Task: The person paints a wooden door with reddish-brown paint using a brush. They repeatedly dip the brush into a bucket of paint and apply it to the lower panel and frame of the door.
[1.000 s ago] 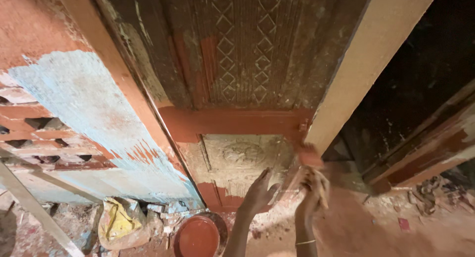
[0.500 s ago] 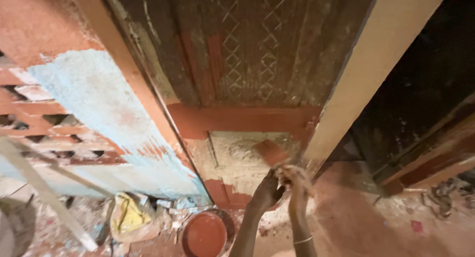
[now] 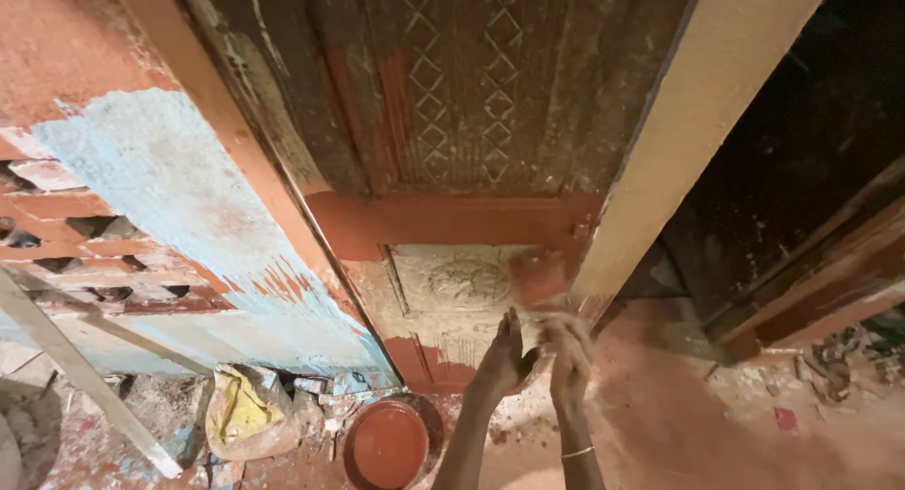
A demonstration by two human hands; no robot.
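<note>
Warm, even light, deep shadow at right; hands (image 3: 537, 353) motion-blurred, edges stretched by wide-angle.

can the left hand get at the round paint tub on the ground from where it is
Probably yes. The left hand is up at the carved door panel, and the paint tub sits open just below and left of it, with nothing visibly between them.

both hands (image 3: 537, 353) raised close together, left (image 3: 504, 358) open-palmed, right (image 3: 568, 353) curled, forearms upright
</note>
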